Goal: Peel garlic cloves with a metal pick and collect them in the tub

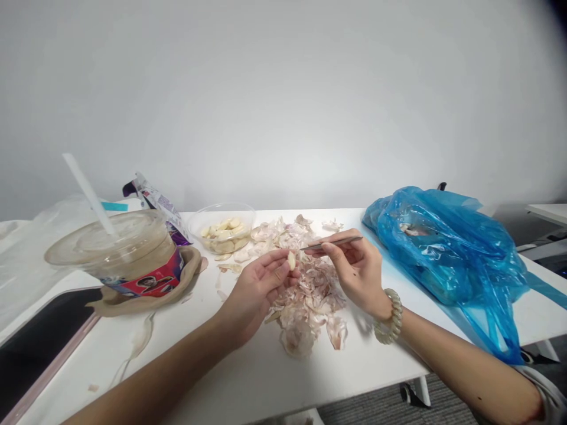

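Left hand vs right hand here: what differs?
The left hand pinches a pale garlic clove; the right hand holds a slim, dark tool. The right hand has a beaded bracelet at its wrist; the left hand shows none. Both are bare and close to the pile of garlic skins.

White table (266, 378), heaped garlic skins (312, 304), clear bowl (195, 229), blue bag (447, 254), brown cup holder (189, 273), dark-screened device (39, 342)

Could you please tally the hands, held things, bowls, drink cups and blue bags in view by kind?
Hands: 2 (left hand, right hand)
Held things: 2 (garlic clove, slim metal tool)
Clear bowl: 1
Drink cup: 1
Blue bag: 1
Total: 7
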Action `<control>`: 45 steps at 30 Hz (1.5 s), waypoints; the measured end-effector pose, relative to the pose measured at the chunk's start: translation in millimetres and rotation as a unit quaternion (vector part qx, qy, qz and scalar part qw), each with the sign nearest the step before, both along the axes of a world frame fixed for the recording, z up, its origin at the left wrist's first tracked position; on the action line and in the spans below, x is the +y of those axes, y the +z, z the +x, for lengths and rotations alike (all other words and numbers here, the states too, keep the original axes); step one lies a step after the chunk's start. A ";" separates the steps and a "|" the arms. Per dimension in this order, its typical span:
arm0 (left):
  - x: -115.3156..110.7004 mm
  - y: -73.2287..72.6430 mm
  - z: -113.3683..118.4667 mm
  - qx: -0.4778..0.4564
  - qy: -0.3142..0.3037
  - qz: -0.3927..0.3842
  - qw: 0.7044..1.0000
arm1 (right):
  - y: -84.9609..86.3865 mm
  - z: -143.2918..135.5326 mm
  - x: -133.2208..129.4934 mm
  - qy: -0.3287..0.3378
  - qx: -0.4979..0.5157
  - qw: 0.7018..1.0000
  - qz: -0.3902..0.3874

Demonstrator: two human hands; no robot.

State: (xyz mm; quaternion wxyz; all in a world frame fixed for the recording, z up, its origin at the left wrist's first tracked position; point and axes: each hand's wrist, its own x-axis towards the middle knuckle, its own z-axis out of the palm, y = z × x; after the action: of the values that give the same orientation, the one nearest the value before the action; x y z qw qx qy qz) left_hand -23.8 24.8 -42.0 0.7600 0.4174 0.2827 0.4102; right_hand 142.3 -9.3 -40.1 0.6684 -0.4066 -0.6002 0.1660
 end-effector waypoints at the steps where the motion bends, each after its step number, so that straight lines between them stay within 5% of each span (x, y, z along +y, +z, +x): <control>1: -0.6 -0.3 -0.2 0.005 -0.012 -0.004 1.000 | 0.0 0.3 0.3 -0.007 0.001 1.000 0.000; 15: -4.4 2.8 -1.8 0.040 -0.057 -0.007 0.998 | 1.1 2.8 2.4 -0.076 -0.039 0.996 0.040; 19: -3.2 1.2 -1.1 0.038 -0.054 -0.004 0.998 | 0.0 4.4 3.0 -0.085 -0.116 0.989 0.046; 24: 0.9 -3.0 -0.1 0.005 -0.031 -0.004 0.999 | -2.4 3.6 -0.7 -0.082 -0.237 0.962 0.105; 33: 1.7 -6.3 0.7 -0.009 -0.013 -0.001 1.000 | -2.2 5.3 -2.0 -0.017 -0.207 0.969 0.137; 45: -0.2 -3.8 0.6 -0.002 0.004 0.001 1.000 | -2.0 6.2 -1.9 -0.023 -0.260 0.950 0.169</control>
State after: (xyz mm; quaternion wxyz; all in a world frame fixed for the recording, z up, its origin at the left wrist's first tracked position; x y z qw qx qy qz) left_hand -23.2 24.6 -45.8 0.7583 0.4166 0.2824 0.4144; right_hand 148.6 -11.2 -42.0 0.5513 -0.3303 -0.7634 -0.0646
